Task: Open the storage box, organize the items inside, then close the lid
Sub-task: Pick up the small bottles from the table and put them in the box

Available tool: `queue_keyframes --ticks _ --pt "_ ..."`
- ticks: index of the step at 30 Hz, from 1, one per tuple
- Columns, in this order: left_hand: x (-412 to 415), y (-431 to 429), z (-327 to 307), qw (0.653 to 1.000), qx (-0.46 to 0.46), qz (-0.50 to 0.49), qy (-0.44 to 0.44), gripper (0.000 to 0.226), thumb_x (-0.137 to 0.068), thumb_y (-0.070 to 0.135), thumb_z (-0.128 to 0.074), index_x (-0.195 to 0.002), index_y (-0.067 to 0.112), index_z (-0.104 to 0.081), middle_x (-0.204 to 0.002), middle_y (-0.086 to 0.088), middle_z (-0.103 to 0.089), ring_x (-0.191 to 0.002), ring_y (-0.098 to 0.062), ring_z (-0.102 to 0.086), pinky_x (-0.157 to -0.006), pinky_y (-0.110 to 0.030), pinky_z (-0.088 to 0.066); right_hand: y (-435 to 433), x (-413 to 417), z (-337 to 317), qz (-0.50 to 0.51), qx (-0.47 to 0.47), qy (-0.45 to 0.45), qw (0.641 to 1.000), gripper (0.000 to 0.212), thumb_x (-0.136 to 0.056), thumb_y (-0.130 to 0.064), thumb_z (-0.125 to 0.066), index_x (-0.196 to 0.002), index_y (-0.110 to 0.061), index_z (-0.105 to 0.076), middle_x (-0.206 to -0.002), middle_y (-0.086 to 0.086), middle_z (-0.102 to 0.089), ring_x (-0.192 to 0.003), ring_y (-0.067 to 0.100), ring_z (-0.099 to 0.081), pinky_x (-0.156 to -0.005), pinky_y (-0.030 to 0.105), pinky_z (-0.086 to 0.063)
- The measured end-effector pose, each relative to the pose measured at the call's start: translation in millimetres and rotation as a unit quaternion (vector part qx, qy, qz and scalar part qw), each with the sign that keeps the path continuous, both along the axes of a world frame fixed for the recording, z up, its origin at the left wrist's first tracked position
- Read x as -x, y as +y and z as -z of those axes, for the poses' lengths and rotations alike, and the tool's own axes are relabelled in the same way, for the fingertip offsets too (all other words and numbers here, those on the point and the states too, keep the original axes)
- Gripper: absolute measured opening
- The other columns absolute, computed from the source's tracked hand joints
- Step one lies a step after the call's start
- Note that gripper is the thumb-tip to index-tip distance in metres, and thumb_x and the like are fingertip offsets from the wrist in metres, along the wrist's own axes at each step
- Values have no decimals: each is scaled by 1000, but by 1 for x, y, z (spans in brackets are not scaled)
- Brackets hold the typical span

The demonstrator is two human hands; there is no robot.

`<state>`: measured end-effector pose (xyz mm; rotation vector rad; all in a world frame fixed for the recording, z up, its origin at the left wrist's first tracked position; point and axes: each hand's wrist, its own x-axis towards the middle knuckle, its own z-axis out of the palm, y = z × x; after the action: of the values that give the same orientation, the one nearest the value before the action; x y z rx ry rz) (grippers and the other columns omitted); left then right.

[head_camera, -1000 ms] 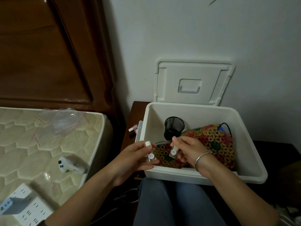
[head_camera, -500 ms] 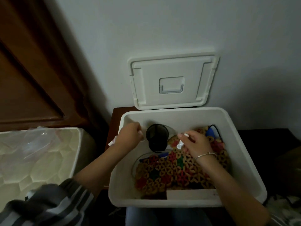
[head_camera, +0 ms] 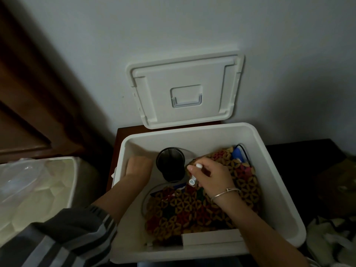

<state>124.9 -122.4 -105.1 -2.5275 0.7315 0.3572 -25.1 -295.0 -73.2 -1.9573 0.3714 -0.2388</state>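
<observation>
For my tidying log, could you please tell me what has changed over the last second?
Both hands moved from the near rim deeper into the box: the left hand went into the far-left corner beside the mesh cup, what it held now hidden; the right hand carried its vial to the cup's right side, still pinching it. The lid, cup and patterned bag stayed put.

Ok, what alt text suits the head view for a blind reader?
A person's right hand holds a small white bottle over a patterned mat in an open white storage box; the left hand is beside a black cup.
</observation>
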Motion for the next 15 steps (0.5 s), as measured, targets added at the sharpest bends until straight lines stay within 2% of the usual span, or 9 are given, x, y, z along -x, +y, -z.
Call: queue_keyframes --ticks 7,11,13,15 --pt "4 -1 1 999 -32 11 -1 20 -91 24 -61 -109 19 -67 -115 -2 -67 -111 -20 -60 -86 -31 -48 -3 0 3 24 -14 10 1000 25 -86 -28 -66 -81 -4 -65 -73 15 -66 -64 28 -63 -62 42 -53" --pt "22 10 -11 998 -7 46 -32 24 -93 28 -57 -116 19 -62 -121 -3 -58 -116 -22 -52 -95 -32 -40 -2 0 5 36 -52 17 998 22 -85 -23 -67 -83 -1 -65 -70 14 -67 -48 9 -61 -47 24 -50" --pt "35 27 -24 991 50 98 -77 25 -92 31 -58 -114 20 -62 -120 -2 -58 -115 -23 -51 -99 -34 -36 -1 0 7 33 -78 23 996 20 -86 -18 -66 -85 1 -64 -69 16 -68 -48 11 -60 -45 21 -48" --pt "45 50 -33 969 177 106 -133 36 -85 30 -67 -118 17 -63 -124 -7 -60 -118 -26 -54 -102 -39 -39 -1 -1 10 19 -91 33 995 17 -87 -14 -65 -87 3 -64 -67 15 -67 -50 12 -62 -48 22 -52"
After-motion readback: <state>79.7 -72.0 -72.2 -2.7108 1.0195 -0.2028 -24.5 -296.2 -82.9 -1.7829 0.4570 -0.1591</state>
